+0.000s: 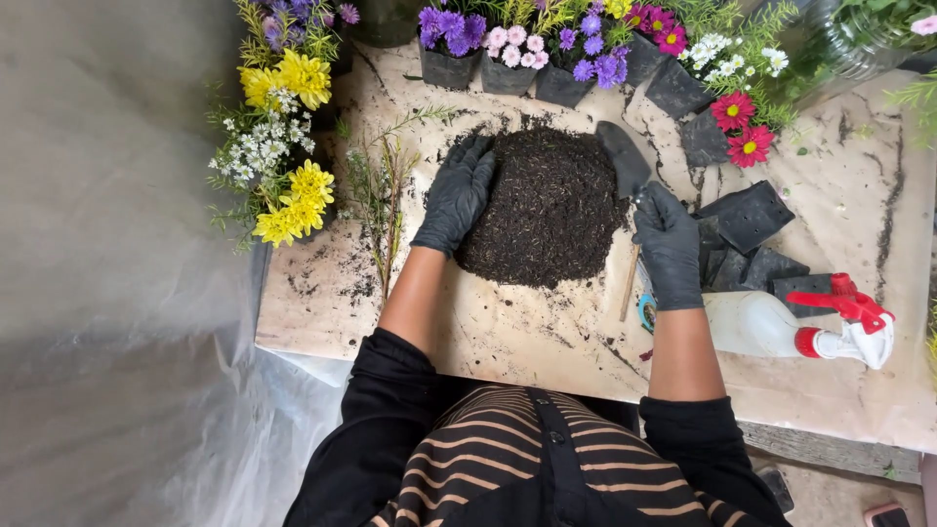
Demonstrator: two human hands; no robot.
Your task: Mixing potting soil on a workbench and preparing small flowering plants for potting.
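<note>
Fingers of left hand (pixel 456 195) spread flat against soil mound (pixel 547 207), nothing gripped; right hand (pixel 669 244) closed round trowel (pixel 625 161). Soil judged loose, crumbly; best cupped from both flanks.

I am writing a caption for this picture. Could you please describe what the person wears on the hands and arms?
Both the left hand and the right hand wear black, thin, close-fitting gloves that end at the wrist. The forearms are bare. Black sleeves are pushed up to about the elbows. The black top has tan stripes on its front.
</note>
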